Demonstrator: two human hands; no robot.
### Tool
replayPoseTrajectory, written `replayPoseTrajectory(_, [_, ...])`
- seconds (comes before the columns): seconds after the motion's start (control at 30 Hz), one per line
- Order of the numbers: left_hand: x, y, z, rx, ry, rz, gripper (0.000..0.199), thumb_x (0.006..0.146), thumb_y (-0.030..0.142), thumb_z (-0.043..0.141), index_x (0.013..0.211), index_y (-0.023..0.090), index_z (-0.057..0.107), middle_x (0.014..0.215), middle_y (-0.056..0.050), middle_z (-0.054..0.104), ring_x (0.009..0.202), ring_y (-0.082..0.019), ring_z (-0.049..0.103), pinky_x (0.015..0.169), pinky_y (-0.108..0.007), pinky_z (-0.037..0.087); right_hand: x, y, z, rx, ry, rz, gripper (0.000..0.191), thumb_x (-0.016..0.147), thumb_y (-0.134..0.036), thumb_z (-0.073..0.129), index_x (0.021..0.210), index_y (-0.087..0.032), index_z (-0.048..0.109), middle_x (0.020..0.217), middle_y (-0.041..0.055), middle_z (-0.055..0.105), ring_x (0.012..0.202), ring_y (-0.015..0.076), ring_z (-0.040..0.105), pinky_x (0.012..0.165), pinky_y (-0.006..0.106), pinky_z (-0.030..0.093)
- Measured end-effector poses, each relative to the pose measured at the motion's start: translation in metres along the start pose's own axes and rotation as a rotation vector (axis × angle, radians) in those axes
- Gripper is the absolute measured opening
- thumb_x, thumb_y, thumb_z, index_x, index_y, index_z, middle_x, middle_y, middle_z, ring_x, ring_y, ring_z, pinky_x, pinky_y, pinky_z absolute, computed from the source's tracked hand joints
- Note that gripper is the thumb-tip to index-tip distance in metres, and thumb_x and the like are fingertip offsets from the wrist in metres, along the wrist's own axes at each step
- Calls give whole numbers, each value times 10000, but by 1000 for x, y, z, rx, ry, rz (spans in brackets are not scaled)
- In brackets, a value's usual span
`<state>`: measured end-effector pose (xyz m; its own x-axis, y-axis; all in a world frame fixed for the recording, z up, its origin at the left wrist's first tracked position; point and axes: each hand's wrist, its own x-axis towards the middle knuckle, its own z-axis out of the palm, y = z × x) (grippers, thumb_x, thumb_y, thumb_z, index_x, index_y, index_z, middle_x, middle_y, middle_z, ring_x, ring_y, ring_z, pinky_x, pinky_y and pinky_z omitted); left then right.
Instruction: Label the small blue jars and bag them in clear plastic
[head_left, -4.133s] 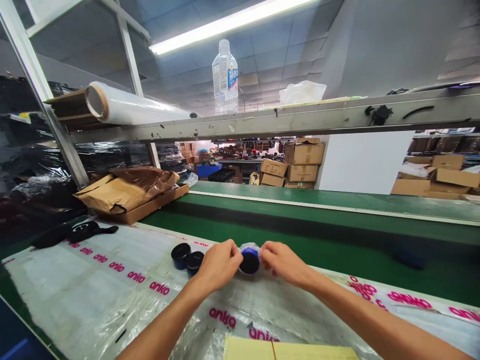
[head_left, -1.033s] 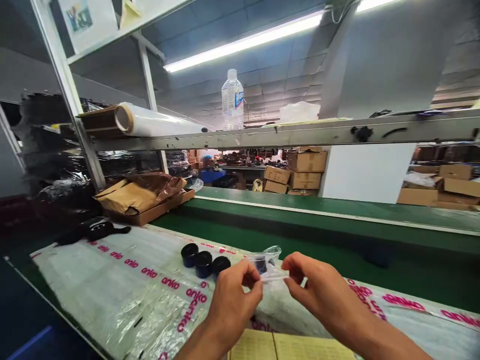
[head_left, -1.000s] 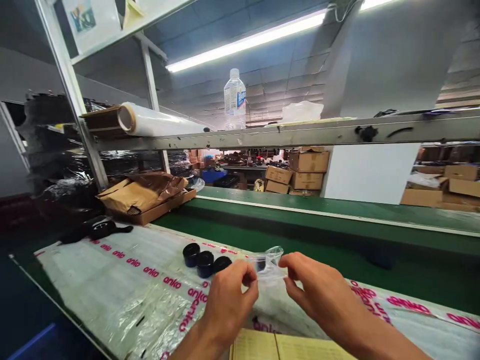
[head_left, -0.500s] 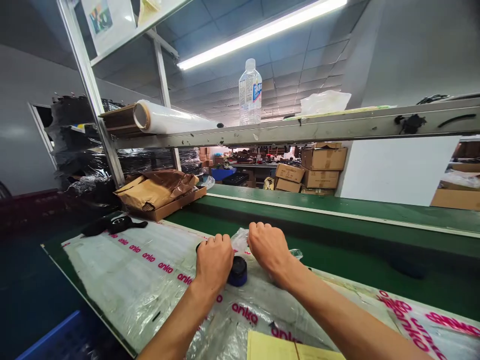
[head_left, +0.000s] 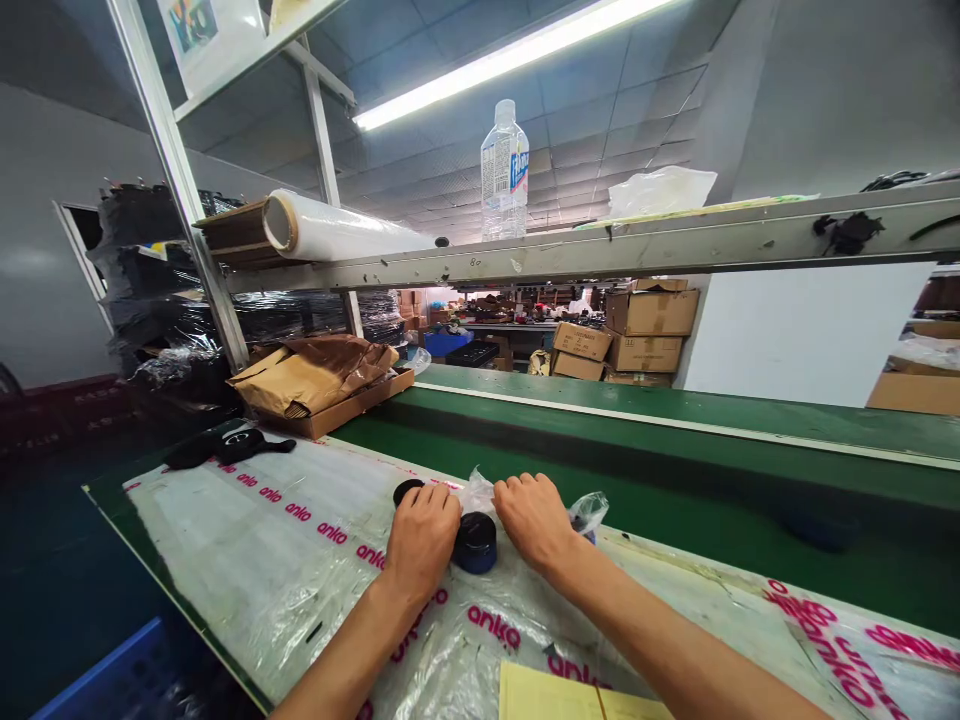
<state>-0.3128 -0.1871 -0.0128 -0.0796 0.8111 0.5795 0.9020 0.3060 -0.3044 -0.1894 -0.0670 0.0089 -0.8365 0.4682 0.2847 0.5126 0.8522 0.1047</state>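
Observation:
My left hand (head_left: pixel 424 535) is closed, its fingers curled down at the left of a round dark-blue and black object (head_left: pixel 475 543). My right hand (head_left: pixel 534 515) is closed at the object's upper right, its fingertips at the edge of a clear plastic bag (head_left: pixel 477 492). The bag lies between the two hands, behind the dark round object. What my left fingers hold is hidden. A black round piece (head_left: pixel 407 490) shows just behind my left hand. More clear plastic (head_left: pixel 589 512) sticks out beyond my right wrist.
Printed plastic sheeting (head_left: pixel 300 560) covers the bench. Yellow paper (head_left: pixel 555 695) lies at the front edge, a black strap item (head_left: pixel 232 447) at the left. Behind are a cardboard tray (head_left: pixel 360 402) and green conveyor (head_left: pixel 675 450). A shelf (head_left: pixel 600 245) with a bottle (head_left: pixel 505 175) crosses above.
Both hands have moved slightly down, and my right hand a little left. More of the black round piece, the dark round object and the clear plastic on the right now shows.

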Motion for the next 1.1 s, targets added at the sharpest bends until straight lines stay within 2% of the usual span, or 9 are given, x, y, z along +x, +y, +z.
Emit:
replayPoseTrajectory(0.17, [-5, 1, 2, -58, 51, 1, 168, 938, 98, 538, 809, 172, 616, 861, -43, 635, 867, -226, 595, 812, -362, 463, 2, 1, -3, 93, -38, 133, 251, 1001, -268, 462, 1026, -183, 697, 954, 126, 769, 906, 261, 728, 704, 315, 466])
replayPoseTrajectory(0.37, [-12, 9, 0, -115, 92, -36, 148, 934, 117, 558, 802, 171, 594, 875, -48, 641, 845, -226, 612, 771, -369, 502, 0, 1, -2, 157, -74, 121, 227, 941, -223, 511, 991, -222, 733, 960, 98, 781, 905, 247, 733, 693, 286, 458])
replayPoseTrajectory(0.57, [-22, 10, 0, -135, 138, -14, 170, 932, 65, 513, 837, 164, 613, 966, -64, 663, 937, -231, 627, 908, -425, 514, -15, 9, -3, 143, -103, 6, 198, 907, -212, 562, 915, -236, 759, 918, 81, 788, 859, 241, 736, 669, 275, 435])
replayPoseTrajectory(0.8, [-39, 4, 2, -51, 164, 61, 219, 898, 20, 499, 893, 167, 660, 1157, -93, 666, 1164, -261, 593, 1097, -492, 422, -27, 11, -4, 53, -51, -158, 198, 949, -178, 527, 921, -205, 721, 970, 63, 766, 883, 219, 708, 708, 286, 425])
replayPoseTrajectory(0.93, [-49, 4, 7, -50, 151, 129, 214, 896, 39, 509, 855, 180, 664, 1192, -91, 670, 1199, -257, 582, 1125, -494, 398, -36, 14, 1, -41, -9, -317, 148, 942, -140, 543, 968, -169, 686, 965, 84, 738, 912, 236, 670, 765, 326, 420])
replayPoseTrajectory(1.1, [-51, 7, 14, -81, 203, 205, 150, 885, 79, 551, 887, 159, 678, 1222, -112, 666, 1237, -279, 562, 1148, -511, 366, -44, 15, 9, -148, 27, -470, 131, 939, -146, 552, 995, -140, 671, 959, 109, 710, 897, 252, 634, 761, 365, 424])
